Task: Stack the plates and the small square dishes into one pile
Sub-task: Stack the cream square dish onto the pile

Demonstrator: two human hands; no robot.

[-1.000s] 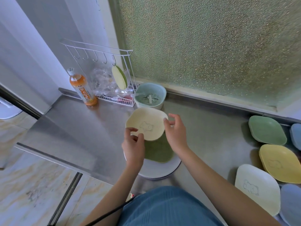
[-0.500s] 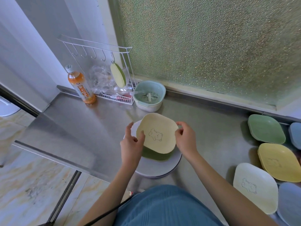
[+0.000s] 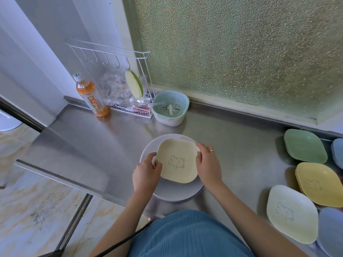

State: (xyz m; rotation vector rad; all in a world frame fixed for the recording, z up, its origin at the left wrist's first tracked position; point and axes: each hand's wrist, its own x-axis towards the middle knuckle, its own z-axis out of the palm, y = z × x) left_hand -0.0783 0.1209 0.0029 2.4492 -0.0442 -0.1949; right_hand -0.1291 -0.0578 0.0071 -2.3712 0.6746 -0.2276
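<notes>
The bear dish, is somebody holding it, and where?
Yes. Both hands hold the cream bear dish by opposite edges: the left hand at its left rim, the right hand at its right rim, over the round plate.

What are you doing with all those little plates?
A person is piling dishes up. Both hands, the left hand and the right hand, hold a cream square dish with a bear on it by its edges, on top of a round grey plate on the metal counter. More square dishes wait at the right: a green one, a yellow one and a white one with a bear.
</notes>
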